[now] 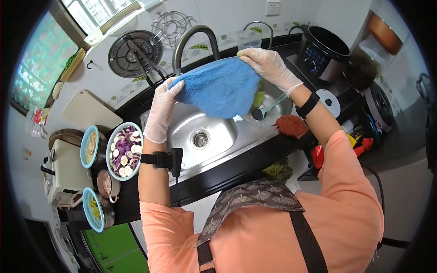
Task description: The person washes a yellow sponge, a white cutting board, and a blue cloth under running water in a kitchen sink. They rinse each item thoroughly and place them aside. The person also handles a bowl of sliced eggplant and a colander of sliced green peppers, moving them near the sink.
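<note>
A blue cloth (218, 89) is stretched between my gloved hands above the far side of the stainless steel sink (184, 126). My left hand (165, 102) pinches its left corner, and my right hand (269, 66) grips its upper right corner. Both hands wear thin translucent gloves. Behind the cloth rises a curved faucet (196, 32). In the smaller basin at the right lies a brush (260, 113) with a pale handle. A reddish-brown cloth (292, 126) rests by that basin's right edge.
A colander of sliced eggplant (125, 152), more food baskets (93, 210), a small pot (108, 186) and a white countertop appliance (70, 174) stand at left. A black electric cooker (322, 51) is at the back right. A cutting board (90, 109) and a perforated round rack (135, 54) lean against the wall.
</note>
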{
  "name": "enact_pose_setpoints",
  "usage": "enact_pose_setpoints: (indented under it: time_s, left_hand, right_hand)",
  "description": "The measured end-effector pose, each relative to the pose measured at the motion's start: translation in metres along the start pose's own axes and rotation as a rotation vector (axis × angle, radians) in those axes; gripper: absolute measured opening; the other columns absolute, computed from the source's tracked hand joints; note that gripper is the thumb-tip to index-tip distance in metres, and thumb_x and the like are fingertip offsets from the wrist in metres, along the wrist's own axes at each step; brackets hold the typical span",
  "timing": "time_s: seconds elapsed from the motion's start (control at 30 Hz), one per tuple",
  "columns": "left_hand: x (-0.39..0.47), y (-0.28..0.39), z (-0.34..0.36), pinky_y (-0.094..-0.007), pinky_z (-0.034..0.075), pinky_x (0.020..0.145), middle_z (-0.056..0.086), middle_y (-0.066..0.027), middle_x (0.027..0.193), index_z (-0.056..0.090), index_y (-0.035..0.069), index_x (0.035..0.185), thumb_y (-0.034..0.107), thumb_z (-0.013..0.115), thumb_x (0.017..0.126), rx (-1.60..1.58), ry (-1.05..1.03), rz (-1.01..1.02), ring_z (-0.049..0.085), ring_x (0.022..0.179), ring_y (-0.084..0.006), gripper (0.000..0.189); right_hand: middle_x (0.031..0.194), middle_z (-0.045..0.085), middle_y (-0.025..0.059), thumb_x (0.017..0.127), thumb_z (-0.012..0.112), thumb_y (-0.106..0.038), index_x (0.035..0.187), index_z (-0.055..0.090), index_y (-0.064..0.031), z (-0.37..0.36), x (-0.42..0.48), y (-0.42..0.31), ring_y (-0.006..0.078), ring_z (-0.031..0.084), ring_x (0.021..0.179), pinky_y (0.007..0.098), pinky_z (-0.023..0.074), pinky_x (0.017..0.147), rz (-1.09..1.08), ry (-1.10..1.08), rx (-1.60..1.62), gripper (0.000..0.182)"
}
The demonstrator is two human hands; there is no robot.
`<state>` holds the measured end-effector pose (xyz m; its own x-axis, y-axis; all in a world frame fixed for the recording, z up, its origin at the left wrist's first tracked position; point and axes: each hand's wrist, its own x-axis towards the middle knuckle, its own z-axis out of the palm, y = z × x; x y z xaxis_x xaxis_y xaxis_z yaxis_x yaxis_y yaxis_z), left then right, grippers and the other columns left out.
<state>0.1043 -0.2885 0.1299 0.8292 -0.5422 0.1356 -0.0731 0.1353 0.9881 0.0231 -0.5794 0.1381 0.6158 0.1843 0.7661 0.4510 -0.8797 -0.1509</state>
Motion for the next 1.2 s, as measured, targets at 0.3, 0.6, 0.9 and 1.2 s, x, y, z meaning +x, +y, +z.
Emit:
enact_pose_setpoints:
  time_s: [0.3,0.6,0.9,1.2]
  left_hand:
    - [-0.075,-0.023,0.041,-0.0208,0.043,0.068,0.061,0.0001,0.085,0.061,0.002,0.101,0.014,0.063,0.081,0.255,-0.252,-0.186,0.053,0.074,-0.0060,0.024]
    - [-0.109,-0.154,0.084,-0.0299,0.041,0.086,0.051,-0.0186,0.114,0.045,0.000,0.121,0.016,0.066,0.076,0.833,-0.130,-0.234,0.051,0.102,-0.0266,0.052]
    - [-0.125,-0.169,0.100,-0.0415,0.021,0.106,0.019,-0.0203,0.142,0.022,0.002,0.136,0.042,0.061,0.077,1.116,-0.738,0.007,0.020,0.131,-0.0347,0.081]
    - [0.008,-0.071,0.005,-0.0317,0.043,0.091,0.051,-0.0129,0.122,0.046,-0.003,0.119,0.038,0.032,0.095,-0.617,-0.100,-0.408,0.049,0.112,-0.0221,0.049]
  right_hand:
    - [0.078,0.060,0.0108,0.080,0.058,-0.018,0.088,0.061,-0.0098,-0.069,-0.077,-0.039,0.0269,0.060,0.069,0.0335,0.0491,0.058,0.085,-0.308,0.018,0.012]
    - [0.093,0.060,0.0125,0.080,0.058,-0.030,0.105,0.055,-0.0112,-0.005,-0.179,-0.015,0.0267,0.060,0.084,0.0366,0.0477,0.072,0.313,-0.848,-0.092,0.031]
    - [0.133,0.034,0.0181,0.081,0.053,-0.041,0.135,0.029,-0.0135,0.024,-0.209,-0.022,0.0331,0.032,0.124,0.0491,0.0273,0.099,0.168,-1.187,-0.020,0.065]
    - [0.137,0.030,0.0122,0.077,0.058,-0.025,0.129,0.037,-0.0030,0.090,-0.065,0.067,0.0244,0.029,0.127,0.0472,0.0251,0.102,0.068,-0.820,-0.548,0.060]
